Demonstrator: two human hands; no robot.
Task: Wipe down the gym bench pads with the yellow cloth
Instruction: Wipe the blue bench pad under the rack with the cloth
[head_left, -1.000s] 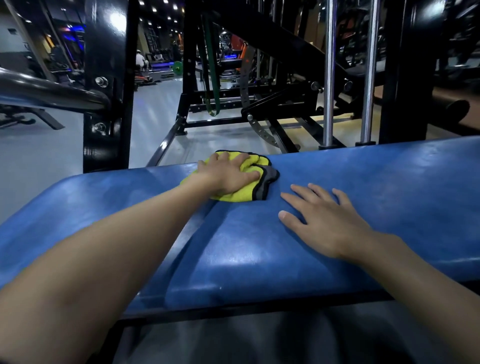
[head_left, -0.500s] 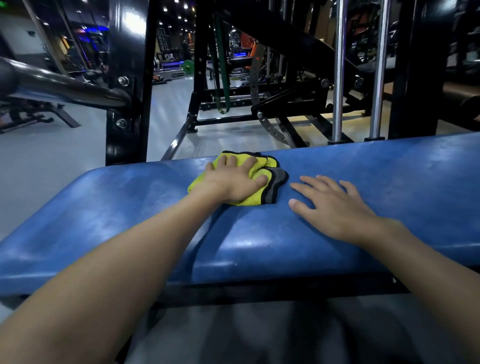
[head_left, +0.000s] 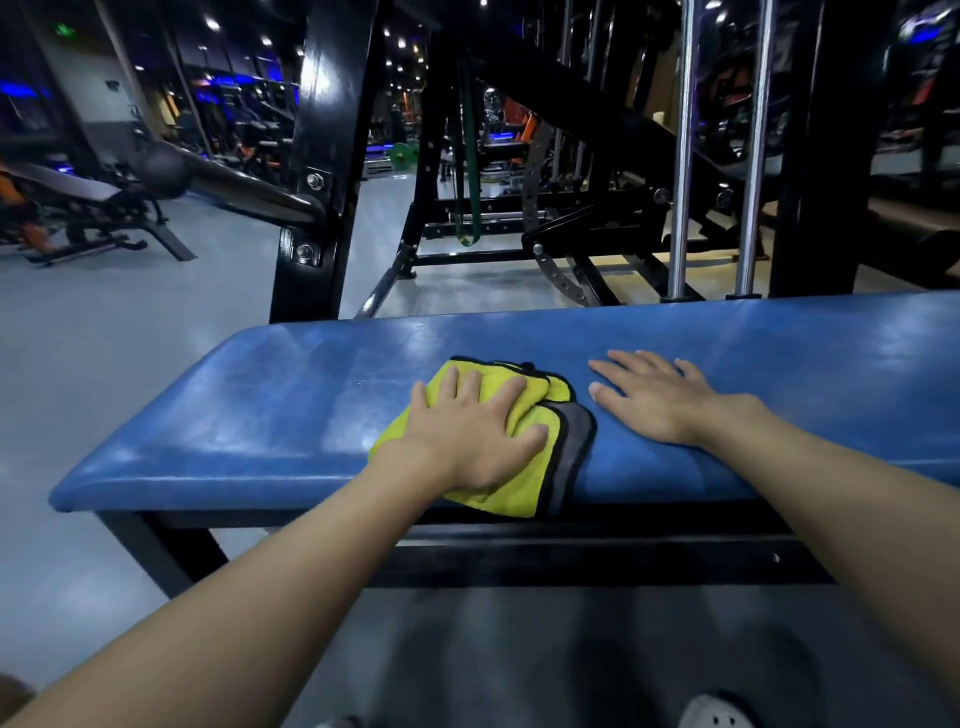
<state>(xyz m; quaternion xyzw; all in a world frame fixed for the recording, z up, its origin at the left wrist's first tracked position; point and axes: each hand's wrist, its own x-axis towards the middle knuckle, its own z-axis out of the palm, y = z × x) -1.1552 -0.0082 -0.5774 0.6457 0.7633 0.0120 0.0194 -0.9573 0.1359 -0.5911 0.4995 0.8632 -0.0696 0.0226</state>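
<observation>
Centre frame: left hand (head_left: 467, 436) grip flat, fingers spread, pressing yellow cloth (head_left: 519, 488) on blue pad surface (head_left: 285, 405). The right hand (head_left: 654, 400) lies flat beside it, holding nothing.

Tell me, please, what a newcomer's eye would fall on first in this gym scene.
The bright yellow cloth stands out first, lying at the front edge of the blue bench pad, with the left hand pressing flat on it. Just to its right, the right hand rests open on the bare pad. Behind the bench rise a black machine frame and two chrome rods.
</observation>
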